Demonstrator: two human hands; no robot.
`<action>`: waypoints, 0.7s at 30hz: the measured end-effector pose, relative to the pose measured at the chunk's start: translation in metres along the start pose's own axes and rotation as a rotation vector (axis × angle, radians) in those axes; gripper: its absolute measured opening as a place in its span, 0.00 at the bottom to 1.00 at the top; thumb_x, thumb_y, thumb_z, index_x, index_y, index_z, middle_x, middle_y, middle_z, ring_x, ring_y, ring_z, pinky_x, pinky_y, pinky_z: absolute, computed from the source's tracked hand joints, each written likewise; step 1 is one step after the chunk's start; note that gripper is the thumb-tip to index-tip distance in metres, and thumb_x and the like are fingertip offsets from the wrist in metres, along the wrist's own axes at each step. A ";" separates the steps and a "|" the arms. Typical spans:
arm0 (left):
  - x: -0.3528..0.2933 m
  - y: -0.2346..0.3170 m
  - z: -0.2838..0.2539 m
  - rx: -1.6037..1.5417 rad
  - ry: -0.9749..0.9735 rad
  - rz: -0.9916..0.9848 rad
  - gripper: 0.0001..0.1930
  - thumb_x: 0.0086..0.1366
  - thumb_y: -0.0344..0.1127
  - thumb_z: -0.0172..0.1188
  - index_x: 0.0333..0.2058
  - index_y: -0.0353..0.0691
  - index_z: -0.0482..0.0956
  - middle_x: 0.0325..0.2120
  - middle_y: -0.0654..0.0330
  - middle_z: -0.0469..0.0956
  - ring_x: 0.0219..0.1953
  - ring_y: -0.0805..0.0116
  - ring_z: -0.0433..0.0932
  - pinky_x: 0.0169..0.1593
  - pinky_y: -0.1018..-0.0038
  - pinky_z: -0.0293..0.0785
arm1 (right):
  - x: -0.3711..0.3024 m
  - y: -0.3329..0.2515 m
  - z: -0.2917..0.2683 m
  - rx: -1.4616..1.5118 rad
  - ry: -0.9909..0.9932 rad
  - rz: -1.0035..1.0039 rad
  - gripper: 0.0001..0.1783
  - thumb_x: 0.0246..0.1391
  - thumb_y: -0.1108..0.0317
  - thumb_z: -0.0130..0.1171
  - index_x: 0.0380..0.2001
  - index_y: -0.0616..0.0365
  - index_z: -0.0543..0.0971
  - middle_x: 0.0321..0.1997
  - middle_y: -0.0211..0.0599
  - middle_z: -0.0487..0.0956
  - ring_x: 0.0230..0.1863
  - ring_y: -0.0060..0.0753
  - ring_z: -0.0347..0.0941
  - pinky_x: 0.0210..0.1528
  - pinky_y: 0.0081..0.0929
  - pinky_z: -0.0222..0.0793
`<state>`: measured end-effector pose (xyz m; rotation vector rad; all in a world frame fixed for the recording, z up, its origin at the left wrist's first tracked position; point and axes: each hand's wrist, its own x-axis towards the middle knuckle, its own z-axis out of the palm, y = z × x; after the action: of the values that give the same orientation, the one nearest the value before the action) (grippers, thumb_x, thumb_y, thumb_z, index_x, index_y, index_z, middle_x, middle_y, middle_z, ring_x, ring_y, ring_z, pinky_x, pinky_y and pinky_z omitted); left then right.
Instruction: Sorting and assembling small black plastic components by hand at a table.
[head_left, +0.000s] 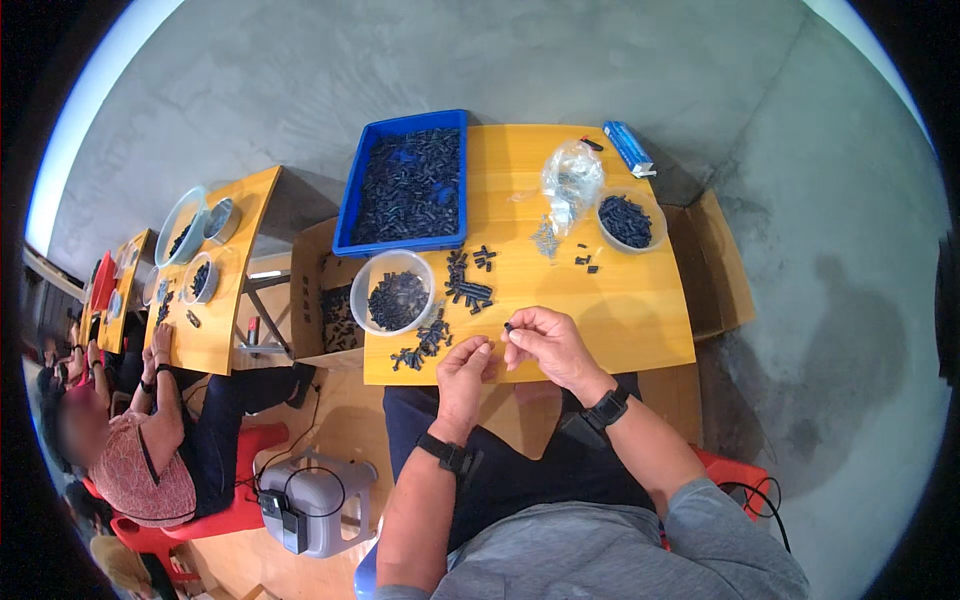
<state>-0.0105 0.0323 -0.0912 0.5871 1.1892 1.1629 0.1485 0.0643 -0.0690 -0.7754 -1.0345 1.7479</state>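
My right hand (553,348) pinches a small black piece (508,327) between thumb and fingertips, just above the near edge of the yellow table (620,335). Close beside it, my left hand (463,382) is closed with thumb and fingers together; anything in its pinch is too small to make out. Loose black parts (468,290) lie in a heap beyond my left hand, with more small ones (428,345) spread to its left. A clear round tub (430,300) of black parts stands by them. Several single black pieces (586,262) lie farther right.
A blue tray (352,225) full of black parts stands at the far left. Far right are a plastic bag (573,180), small silvery pieces (545,238), another tub (658,232) and a blue box (628,150). Cardboard boxes (715,265) flank the table; co-workers sit leftward.
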 end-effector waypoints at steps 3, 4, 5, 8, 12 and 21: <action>-0.019 0.011 0.016 -0.019 -0.030 0.062 0.10 0.64 0.28 0.53 0.44 0.34 0.74 0.38 0.59 0.77 0.34 0.73 0.78 0.36 0.77 0.76 | -0.005 0.001 -0.001 0.107 -0.005 0.035 0.05 0.58 0.75 0.51 0.37 0.64 0.73 0.33 0.36 0.77 0.28 0.25 0.75 0.30 0.24 0.75; -0.022 0.014 0.020 -0.057 -0.071 0.107 0.11 0.64 0.27 0.53 0.45 0.34 0.74 0.38 0.60 0.77 0.35 0.74 0.77 0.37 0.77 0.76 | -0.005 0.003 -0.001 0.109 -0.006 0.035 0.05 0.58 0.75 0.51 0.37 0.64 0.73 0.33 0.36 0.77 0.28 0.25 0.75 0.30 0.24 0.75; -0.024 0.016 0.021 -0.055 -0.070 0.106 0.11 0.64 0.27 0.53 0.45 0.34 0.74 0.38 0.60 0.77 0.35 0.74 0.77 0.37 0.77 0.76 | -0.006 0.005 -0.002 0.145 -0.028 0.053 0.06 0.59 0.74 0.51 0.38 0.64 0.73 0.31 0.35 0.76 0.27 0.24 0.75 0.29 0.22 0.74; -0.024 0.018 0.023 -0.028 -0.107 0.146 0.13 0.64 0.26 0.52 0.47 0.33 0.74 0.37 0.60 0.77 0.36 0.74 0.76 0.38 0.77 0.76 | -0.006 0.006 -0.002 0.175 -0.049 0.074 0.06 0.59 0.73 0.50 0.38 0.64 0.73 0.29 0.33 0.76 0.25 0.22 0.74 0.28 0.20 0.73; -0.021 0.013 0.024 0.066 -0.057 0.241 0.11 0.63 0.25 0.55 0.43 0.32 0.77 0.34 0.62 0.76 0.34 0.75 0.75 0.37 0.80 0.74 | -0.008 0.000 0.003 0.046 -0.052 0.087 0.04 0.59 0.73 0.51 0.36 0.62 0.72 0.27 0.32 0.75 0.23 0.21 0.73 0.26 0.19 0.72; -0.018 0.014 0.024 -0.165 -0.041 0.020 0.08 0.63 0.28 0.54 0.39 0.31 0.78 0.31 0.59 0.78 0.29 0.73 0.76 0.32 0.79 0.72 | -0.006 0.004 0.000 -0.161 -0.015 0.084 0.03 0.59 0.74 0.51 0.33 0.62 0.72 0.25 0.30 0.75 0.21 0.20 0.73 0.24 0.18 0.71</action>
<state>0.0071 0.0256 -0.0647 0.4956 1.0435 1.2470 0.1489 0.0580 -0.0716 -0.9196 -1.1786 1.7589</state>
